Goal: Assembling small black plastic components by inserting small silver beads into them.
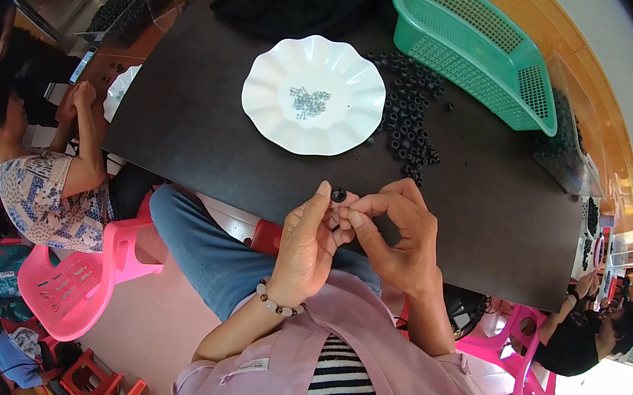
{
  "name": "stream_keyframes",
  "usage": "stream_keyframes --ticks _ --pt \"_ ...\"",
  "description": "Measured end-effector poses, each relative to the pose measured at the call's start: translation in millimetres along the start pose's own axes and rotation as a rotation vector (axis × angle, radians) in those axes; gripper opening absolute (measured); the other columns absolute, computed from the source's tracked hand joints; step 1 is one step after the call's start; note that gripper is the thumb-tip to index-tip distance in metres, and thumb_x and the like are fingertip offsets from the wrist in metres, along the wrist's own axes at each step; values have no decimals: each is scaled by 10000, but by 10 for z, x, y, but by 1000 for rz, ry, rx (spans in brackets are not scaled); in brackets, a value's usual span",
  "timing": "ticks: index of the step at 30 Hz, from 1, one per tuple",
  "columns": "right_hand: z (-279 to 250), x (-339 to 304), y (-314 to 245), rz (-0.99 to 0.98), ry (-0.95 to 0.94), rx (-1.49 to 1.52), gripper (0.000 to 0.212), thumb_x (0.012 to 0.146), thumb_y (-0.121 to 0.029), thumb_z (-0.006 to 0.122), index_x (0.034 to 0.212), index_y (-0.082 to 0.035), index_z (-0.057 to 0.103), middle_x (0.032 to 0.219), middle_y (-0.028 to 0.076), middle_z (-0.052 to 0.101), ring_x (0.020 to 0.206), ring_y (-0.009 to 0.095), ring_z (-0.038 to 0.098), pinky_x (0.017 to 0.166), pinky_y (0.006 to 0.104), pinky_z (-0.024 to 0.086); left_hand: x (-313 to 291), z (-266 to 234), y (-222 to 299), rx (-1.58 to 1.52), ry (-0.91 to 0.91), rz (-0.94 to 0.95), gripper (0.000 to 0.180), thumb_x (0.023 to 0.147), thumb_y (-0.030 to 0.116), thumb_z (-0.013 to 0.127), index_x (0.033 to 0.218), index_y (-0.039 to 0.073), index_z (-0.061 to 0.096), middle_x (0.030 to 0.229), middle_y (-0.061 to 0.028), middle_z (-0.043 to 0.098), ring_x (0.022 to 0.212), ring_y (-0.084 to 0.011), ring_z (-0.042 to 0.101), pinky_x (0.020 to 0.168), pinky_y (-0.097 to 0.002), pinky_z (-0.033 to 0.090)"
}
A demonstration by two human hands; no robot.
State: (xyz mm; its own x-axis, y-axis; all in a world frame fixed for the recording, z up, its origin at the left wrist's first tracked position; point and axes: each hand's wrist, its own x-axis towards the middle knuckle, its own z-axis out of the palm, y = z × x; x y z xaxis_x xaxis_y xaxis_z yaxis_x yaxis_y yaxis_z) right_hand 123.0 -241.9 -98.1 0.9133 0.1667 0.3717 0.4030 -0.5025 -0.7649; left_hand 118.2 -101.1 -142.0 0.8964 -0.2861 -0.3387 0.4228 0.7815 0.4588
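Between the thumb and fingers of my left hand (301, 246) is a small black ring-shaped part (339, 194), held just off the table's near edge. My right hand (403, 237) is close beside it, thumb and forefinger pinched together; whatever they hold is too small to make out. Beyond my hands stands a white plate (264, 106) with a wavy rim. Several tiny clear pieces (309, 104) lie in a cluster on it. Right of the plate, loose black ring-shaped parts (409, 122) like mine are spread over the dark table (208, 119).
A green plastic basket (467, 76) stands at the far right, near a clear bin (571, 152) of dark parts. Black cloth (296, 0) lies at the back. People sit at left (52, 191) and right (578, 336), beside pink chairs (76, 287).
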Motion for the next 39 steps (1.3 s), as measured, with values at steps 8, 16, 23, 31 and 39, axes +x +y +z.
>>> stream_keyframes --ticks 8,16,23,31,39 --pt "4 -16 15 -2 9 -10 93 774 1 700 859 -35 706 765 16 682 762 165 495 701 294 436 -4 -7 -18 34 -5 16 338 999 335 521 1016 18 634 865 0 613 787 -74 551 705 -241 456" --pt "-4 -43 34 -8 23 -11 119 759 14 684 867 -35 701 815 32 683 759 172 508 691 293 444 -15 -4 -25 23 -24 30 333 993 298 526 1065 -6 641 857 6 604 768 -71 531 688 -239 439" --pt "18 -20 30 -28 8 -23 140 760 14 676 883 -45 705 822 21 687 754 174 501 698 293 441 0 -19 -20 42 -35 40 347 996 302 518 1092 -12 632 881 -1 611 781 -72 534 683 -234 432" --pt "-29 -3 19 -91 55 -85 188 757 10 690 930 -57 719 813 31 687 747 191 524 700 307 444 15 9 -47 67 -118 40 311 1002 286 514 1080 7 627 897 -4 615 792 -75 541 680 -235 428" --pt "-123 -91 195 -110 132 4 144 775 -35 721 913 -69 698 778 31 640 755 211 534 691 322 449 -6 95 -7 207 -33 132 219 972 191 577 1096 12 604 872 0 578 747 -82 529 621 -217 424"
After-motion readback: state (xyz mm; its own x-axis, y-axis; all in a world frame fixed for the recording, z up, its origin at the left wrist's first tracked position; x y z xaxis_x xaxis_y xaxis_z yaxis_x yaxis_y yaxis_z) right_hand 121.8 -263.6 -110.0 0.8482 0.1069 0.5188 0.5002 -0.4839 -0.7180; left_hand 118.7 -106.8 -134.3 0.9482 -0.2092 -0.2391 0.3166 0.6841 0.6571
